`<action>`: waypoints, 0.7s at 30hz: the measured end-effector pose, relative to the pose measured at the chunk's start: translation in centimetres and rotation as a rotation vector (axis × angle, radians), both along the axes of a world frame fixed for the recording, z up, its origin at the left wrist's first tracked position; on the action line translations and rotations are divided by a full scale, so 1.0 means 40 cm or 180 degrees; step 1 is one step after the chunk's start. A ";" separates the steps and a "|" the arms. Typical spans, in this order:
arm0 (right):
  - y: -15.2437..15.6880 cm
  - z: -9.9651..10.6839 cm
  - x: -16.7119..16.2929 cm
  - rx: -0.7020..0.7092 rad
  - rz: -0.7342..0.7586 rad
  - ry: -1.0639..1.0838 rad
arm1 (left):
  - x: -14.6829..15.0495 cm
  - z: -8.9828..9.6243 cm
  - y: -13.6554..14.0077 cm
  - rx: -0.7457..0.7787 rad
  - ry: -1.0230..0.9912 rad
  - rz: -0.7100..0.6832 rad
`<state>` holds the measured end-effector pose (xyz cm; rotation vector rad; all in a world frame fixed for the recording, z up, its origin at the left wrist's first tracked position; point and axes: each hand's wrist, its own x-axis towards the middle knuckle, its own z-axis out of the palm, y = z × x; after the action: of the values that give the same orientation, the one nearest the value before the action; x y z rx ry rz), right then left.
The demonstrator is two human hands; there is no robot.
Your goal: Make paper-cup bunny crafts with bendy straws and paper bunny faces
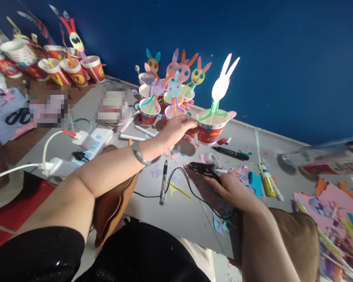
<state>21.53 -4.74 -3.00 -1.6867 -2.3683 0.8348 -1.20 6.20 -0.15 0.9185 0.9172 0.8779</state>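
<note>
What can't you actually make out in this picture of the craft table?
- Head view: two pixelated patches hide whatever lies there.
- The tool under the right hand is partly covered by the fingers; its type is unclear.
- The clear bottle is motion-blurred and cut off by the right edge.
- Print on the red cup that the left hand grips is too small to read.

I see a cluster of paper cups with coloured bunny figures (170, 92) against the blue wall (282, 51), more red cups (73, 70) far left. Scissors (17, 116) lie beside them. A white power strip (91, 141) sits nearer, a black marker (231, 153) and a pen (163, 182) on the grey table (176, 211).
</note>
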 end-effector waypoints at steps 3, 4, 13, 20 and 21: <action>0.001 -0.001 -0.001 0.0078 -0.0053 -0.0024 | 0.000 0.000 0.000 -0.0008 -0.0003 0.0002; 0.001 -0.002 -0.001 0.0103 -0.0067 -0.0047 | 0.000 0.000 0.000 -0.0009 -0.0004 0.0000; 0.002 -0.005 -0.002 -0.0032 -0.0013 -0.0171 | 0.000 -0.002 0.000 -0.0005 0.0024 -0.0054; 0.001 -0.009 0.000 -0.0038 0.0048 -0.0197 | 0.000 -0.002 0.001 0.0018 -0.0013 -0.0057; 0.001 -0.009 0.000 -0.0033 0.0059 -0.0226 | 0.000 -0.004 0.002 0.0028 0.0001 -0.0067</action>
<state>21.54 -4.71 -3.36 -1.7289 -2.4334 0.8043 -1.19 6.27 -0.30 0.9342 0.9031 0.8646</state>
